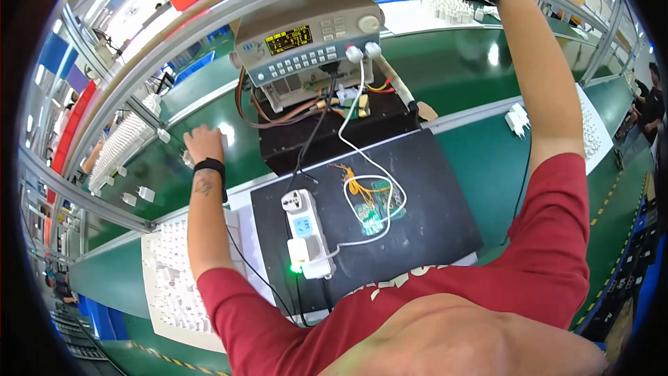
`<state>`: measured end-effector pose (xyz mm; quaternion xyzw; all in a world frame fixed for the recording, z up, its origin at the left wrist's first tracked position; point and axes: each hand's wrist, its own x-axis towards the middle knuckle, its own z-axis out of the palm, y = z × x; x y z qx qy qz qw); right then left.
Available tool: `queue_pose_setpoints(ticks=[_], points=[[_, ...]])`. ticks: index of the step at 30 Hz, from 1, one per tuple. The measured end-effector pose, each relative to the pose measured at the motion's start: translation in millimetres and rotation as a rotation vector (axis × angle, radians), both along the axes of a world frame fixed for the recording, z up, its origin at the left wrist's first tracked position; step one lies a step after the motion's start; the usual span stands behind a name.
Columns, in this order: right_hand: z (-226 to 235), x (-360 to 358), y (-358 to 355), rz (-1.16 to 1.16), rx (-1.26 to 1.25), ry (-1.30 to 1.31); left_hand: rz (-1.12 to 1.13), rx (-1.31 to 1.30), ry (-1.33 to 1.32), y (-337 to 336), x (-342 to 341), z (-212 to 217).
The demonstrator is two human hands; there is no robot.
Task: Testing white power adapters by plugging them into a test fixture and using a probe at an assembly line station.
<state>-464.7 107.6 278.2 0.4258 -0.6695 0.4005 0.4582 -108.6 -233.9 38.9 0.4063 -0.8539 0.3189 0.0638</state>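
Both arms out, 1 low, 1 high

My left hand (203, 143) lies flat by a white charger (186, 159) at left of frame; right hand is cropped at top, grip unknowable.

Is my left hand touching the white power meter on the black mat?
Apart. The head view shows the left hand on the green belt, black mat between it and the power meter.

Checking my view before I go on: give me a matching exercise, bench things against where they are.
Things:
1. left hand
2. white power meter socket
3. small circuit board
4. grey test instrument

Places:
A. raised at the back, display lit
B. black mat, right part, among looped wires
C. green belt, by white adapters
D. black mat, left part, green light at its near end

Pairs: 1-C, 2-D, 3-B, 4-A
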Motion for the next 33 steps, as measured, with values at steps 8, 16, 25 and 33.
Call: queue_pose_setpoints(ticks=[8,16,25,33], points=[[74,-134,-103,-0.387,0.485,0.464,0.123,0.009,-0.222,-84,-27,-83],[59,-72,-94,-0.316,0.018,-0.006,-0.058,-0.206,0.043,-56,-29,-38],[-82,138,19,0.572,0.028,0.390,-0.914,1.194,1.099,188,4,116],[-144,206,-37,1.071,0.170,0.809,-0.948,1.564,1.403,228,43,97]])
